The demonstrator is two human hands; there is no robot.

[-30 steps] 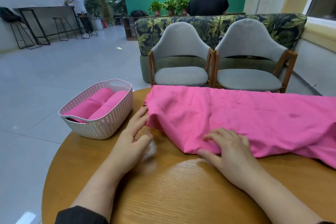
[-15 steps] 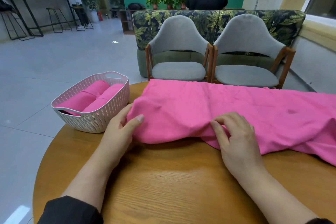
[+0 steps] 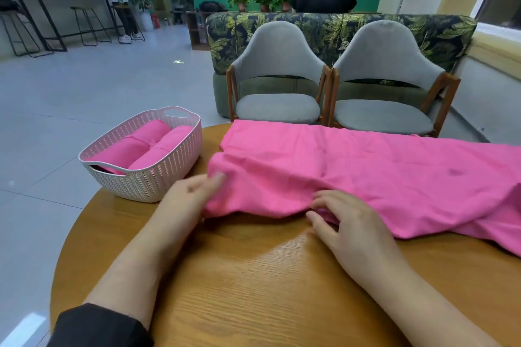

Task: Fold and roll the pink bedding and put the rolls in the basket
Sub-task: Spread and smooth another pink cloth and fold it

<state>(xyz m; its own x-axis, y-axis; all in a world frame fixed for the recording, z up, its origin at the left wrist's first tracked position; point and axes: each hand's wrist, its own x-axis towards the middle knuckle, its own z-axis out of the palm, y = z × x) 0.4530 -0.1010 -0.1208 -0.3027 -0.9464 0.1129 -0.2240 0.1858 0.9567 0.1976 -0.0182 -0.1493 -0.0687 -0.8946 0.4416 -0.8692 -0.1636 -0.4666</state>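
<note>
While both hands (image 3: 342, 222) seemingly pinch bedding's (image 3: 366, 172) near edge, basket (image 3: 158, 183) just left.

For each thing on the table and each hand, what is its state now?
pink sheet: spread flat, not rolled
basket: upright, holds pink rolls
left hand: grips the sheet's left edge
right hand: fingers curled on the sheet's near edge

head-worn view, angled down, near table (image 3: 253, 276)
</note>
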